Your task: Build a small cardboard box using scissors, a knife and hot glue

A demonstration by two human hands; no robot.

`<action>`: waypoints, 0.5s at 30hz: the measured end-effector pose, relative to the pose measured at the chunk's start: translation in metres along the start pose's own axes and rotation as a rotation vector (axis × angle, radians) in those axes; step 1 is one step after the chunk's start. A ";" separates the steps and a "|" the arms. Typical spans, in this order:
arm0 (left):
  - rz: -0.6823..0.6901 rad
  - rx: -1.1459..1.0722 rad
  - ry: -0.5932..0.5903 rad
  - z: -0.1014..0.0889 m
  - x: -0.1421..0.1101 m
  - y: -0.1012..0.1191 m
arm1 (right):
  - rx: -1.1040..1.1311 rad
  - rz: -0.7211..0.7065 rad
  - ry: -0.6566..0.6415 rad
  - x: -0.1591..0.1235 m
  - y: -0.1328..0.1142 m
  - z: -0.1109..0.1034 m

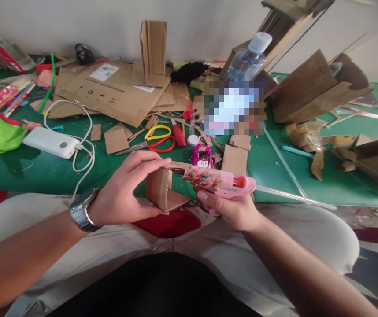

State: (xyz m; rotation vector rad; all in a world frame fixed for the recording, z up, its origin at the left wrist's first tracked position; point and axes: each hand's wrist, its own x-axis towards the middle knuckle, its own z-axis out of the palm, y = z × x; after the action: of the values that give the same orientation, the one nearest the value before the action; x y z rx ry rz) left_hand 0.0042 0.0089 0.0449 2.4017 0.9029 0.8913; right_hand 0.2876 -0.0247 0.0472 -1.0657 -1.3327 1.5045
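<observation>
My left hand [126, 189], with a metal-band watch on its wrist, grips a small folded cardboard piece [159, 189] between the fingers on top and the thumb below. The piece has upright walls and an open side facing right. My right hand [230, 209] is wrapped around the handle of a pink hot glue gun [222, 180]. Its nozzle points left and touches or nearly touches the upper edge of the cardboard; the exact contact is hidden. A clear glue stick [294, 197] sticks out of the gun's back end. The barrel looks crusted with coloured bits.
Behind my hands lie scissors [159, 138], a magenta gadget [202, 156] and cardboard scraps [235, 158]. A white power bank [52, 142] with cable sits left. Flat cardboard sheets [109, 94], a water bottle [246, 61] and a cardboard box [304, 92] stand or lie further back.
</observation>
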 end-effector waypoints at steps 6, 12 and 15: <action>0.026 0.026 -0.009 -0.002 0.001 0.000 | -0.010 -0.010 -0.004 0.000 -0.002 0.000; 0.034 0.027 -0.006 -0.002 0.002 0.000 | 0.009 -0.007 -0.014 0.000 -0.001 0.000; 0.029 0.035 -0.002 -0.002 0.001 0.000 | 0.001 -0.007 -0.017 0.000 -0.001 0.000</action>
State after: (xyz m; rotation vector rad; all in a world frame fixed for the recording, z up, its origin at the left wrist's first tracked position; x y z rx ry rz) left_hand 0.0037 0.0102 0.0463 2.4506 0.8922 0.8907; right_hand 0.2880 -0.0245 0.0480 -1.0495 -1.3460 1.5121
